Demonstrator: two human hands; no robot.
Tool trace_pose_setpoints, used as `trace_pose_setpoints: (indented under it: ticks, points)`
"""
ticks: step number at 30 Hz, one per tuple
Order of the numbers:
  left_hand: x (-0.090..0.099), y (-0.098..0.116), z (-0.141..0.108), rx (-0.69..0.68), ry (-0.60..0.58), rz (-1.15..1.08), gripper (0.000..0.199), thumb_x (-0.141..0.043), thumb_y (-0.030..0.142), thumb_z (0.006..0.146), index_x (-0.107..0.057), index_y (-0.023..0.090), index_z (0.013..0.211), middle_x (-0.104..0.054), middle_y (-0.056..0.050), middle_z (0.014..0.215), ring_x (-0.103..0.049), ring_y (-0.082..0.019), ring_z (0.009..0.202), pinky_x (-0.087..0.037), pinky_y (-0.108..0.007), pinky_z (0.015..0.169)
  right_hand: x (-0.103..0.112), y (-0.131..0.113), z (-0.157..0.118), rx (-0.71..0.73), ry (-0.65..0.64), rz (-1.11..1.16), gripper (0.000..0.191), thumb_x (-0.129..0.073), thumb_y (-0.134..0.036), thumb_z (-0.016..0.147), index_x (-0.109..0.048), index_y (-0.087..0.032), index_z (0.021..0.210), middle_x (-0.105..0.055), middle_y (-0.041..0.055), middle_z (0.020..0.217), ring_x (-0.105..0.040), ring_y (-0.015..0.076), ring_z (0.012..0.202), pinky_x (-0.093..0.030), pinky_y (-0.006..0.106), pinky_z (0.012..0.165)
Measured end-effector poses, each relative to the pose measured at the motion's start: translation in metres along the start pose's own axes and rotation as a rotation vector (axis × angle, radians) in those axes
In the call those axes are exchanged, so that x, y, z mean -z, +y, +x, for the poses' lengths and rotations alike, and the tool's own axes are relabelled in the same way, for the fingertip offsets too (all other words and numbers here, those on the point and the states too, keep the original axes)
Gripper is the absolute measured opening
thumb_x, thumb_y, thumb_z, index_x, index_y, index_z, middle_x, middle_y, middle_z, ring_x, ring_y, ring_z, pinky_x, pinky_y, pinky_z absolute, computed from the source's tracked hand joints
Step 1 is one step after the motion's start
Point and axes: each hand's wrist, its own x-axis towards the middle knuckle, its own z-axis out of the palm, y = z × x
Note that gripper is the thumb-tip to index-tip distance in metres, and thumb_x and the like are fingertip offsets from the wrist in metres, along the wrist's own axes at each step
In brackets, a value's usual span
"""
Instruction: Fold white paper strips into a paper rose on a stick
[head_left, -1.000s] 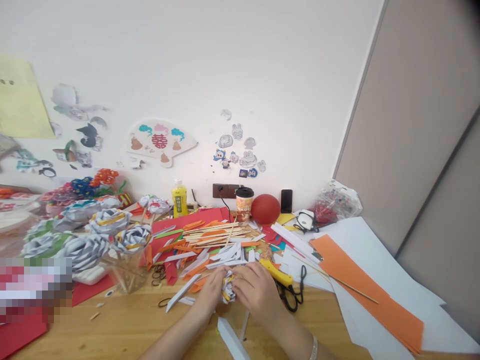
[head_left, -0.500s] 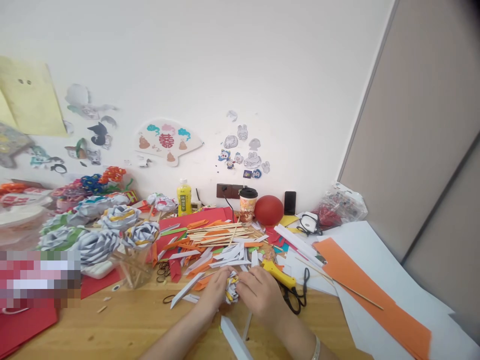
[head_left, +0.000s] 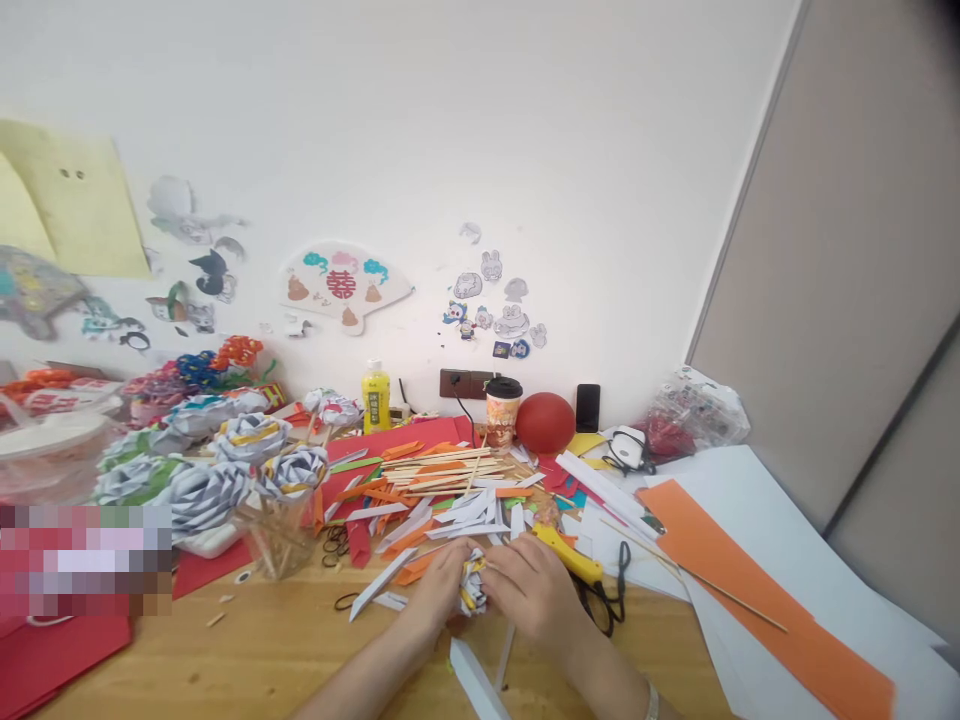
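Between my hands is a small paper flower (head_left: 473, 584) of folded white and yellow strips, low over the wooden table. My left hand (head_left: 441, 590) closes on its left side. My right hand (head_left: 529, 588) grips it from the right with bent fingers, which hide part of it. A folded white paper strip (head_left: 475, 680) points toward me below the flower, beside a thinner strip (head_left: 505, 655). Just right of my right hand lies a yellow glue gun (head_left: 568, 553) with a black cord.
Beyond my hands spread wooden sticks (head_left: 439, 470) and folded white and orange strips (head_left: 469, 515). Finished paper flowers (head_left: 206, 495) stand left, near a clear cup of sticks (head_left: 277, 540). A lidded drink cup (head_left: 502, 412), red balloon (head_left: 545, 422) and yellow bottle (head_left: 376, 398) line the wall. Orange paper (head_left: 772, 600) lies right.
The whole view has shifted slightly, so everything sits a little farther right. Both hands stay on the paper flower, with only slight finger movement.
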Motion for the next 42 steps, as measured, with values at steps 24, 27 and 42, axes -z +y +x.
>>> trace_pose_setpoints:
  ticks: [24, 27, 42]
  points:
    - [-0.001, 0.001, -0.002, -0.051, 0.005, 0.088, 0.021, -0.032, 0.026, 0.073, -0.052, 0.021, 0.070, -0.061, -0.005, 0.081, -0.055, -0.020, 0.088, -0.041, -0.028, 0.082, 0.001, 0.001, -0.007, 0.057, -0.151, 0.052, 0.013, -0.045, -0.014, 0.086, -0.058, -0.016, 0.087, -0.060, 0.0065, 0.098, -0.049, 0.0169, 0.080, -0.040, 0.032, 0.077]
    - [0.000, -0.001, -0.001, -0.048, -0.022, 0.077, 0.020, -0.032, 0.026, 0.073, -0.051, 0.021, 0.071, -0.060, -0.005, 0.081, -0.055, -0.020, 0.085, -0.043, -0.029, 0.080, -0.002, 0.001, -0.007, 0.056, -0.144, 0.048, 0.014, -0.044, -0.013, 0.086, -0.057, -0.015, 0.087, -0.059, 0.0070, 0.100, -0.048, 0.0174, 0.081, -0.039, 0.033, 0.078]
    - [-0.004, 0.001, 0.003, -0.080, 0.025, 0.129, 0.014, -0.033, 0.027, 0.066, -0.046, 0.022, 0.065, -0.058, -0.003, 0.071, -0.055, -0.020, 0.077, -0.043, -0.029, 0.078, -0.002, -0.003, 0.003, -0.078, -0.075, 0.141, 0.013, -0.048, -0.016, 0.084, -0.056, -0.017, 0.074, -0.060, 0.0032, 0.083, -0.046, 0.0151, 0.074, -0.037, 0.031, 0.067]
